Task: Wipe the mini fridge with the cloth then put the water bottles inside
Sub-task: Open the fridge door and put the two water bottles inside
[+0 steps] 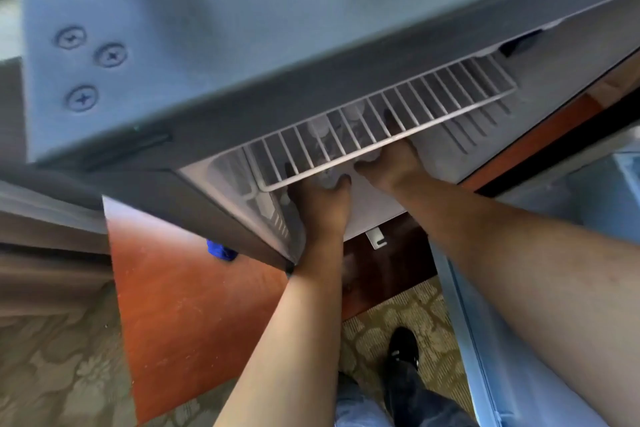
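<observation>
Loading step: left hand and right hand grasp water bottles under the fridge wire shelf's front edge; next, release.

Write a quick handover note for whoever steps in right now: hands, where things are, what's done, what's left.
Left hand: inside the open fridge, under the wire shelf, fingers closed on a clear bottle.
Right hand: beside it, also under the shelf, at the same group of bottles; grip not clear.
Bottles: some already visible through the shelf; count unclear.
Cloth: a blue object lies on the wooden surface left of the fridge, probably the cloth.
Done: loading is under way; wiping cannot be confirmed.
Left: settle these bottles, withdraw the hands, close the door.
</observation>
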`<state>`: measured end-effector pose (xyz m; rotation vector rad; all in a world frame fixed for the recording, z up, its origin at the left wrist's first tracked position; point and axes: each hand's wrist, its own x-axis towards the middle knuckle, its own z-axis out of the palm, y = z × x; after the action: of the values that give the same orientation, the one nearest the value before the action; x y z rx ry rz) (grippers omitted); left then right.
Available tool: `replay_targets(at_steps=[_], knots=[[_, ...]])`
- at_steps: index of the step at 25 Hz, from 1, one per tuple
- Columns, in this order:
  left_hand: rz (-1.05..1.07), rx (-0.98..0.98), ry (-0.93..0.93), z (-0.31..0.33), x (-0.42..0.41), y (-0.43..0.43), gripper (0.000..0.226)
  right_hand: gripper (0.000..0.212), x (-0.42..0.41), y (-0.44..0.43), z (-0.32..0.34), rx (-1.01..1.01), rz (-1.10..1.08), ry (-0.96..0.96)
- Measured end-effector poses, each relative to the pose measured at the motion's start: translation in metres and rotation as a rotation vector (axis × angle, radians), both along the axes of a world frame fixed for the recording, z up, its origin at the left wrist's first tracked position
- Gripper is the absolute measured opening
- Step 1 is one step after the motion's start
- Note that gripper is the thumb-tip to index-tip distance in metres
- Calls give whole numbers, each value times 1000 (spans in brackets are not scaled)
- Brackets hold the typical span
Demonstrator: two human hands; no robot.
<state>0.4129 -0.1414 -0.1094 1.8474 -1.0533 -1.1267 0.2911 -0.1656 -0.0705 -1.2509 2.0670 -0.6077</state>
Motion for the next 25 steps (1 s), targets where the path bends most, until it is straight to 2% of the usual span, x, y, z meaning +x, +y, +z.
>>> replay_targets(at_steps=[2, 4, 6, 7, 10, 13, 16, 18, 22, 25], knots=[[-41, 108, 134, 17, 2, 43, 97, 84, 2, 35, 12, -46, -54, 64], [-105, 213, 182, 23, 9, 79, 94, 81, 3, 71, 30, -144, -112, 26], [-169, 250, 168, 22, 19, 102, 77, 80, 8, 107, 46, -212, -185, -29], [-223, 242, 168, 29, 23, 111, 66, 71, 11, 123, 51, -237, -213, -48], [-274, 158, 187, 57, 27, 139, 34, 38, 21, 166, 69, -315, -248, -13], [-301, 43, 222, 92, 33, 175, 17, 28, 27, 210, 98, -403, -217, 7], [-350, -90, 244, 124, 33, 217, 12, 21, 30, 260, 136, -488, -172, -40], [-385, -203, 268, 146, 28, 255, 15, 20, 34, 311, 164, -611, -90, -5], [-477, -376, 311, 187, 1, 343, 22, 15, 16, 431, 239, -932, 92, 228], [-653, -555, 191, 221, -20, 403, 30, 13, -29, 495, 270, -1013, -24, 438]])
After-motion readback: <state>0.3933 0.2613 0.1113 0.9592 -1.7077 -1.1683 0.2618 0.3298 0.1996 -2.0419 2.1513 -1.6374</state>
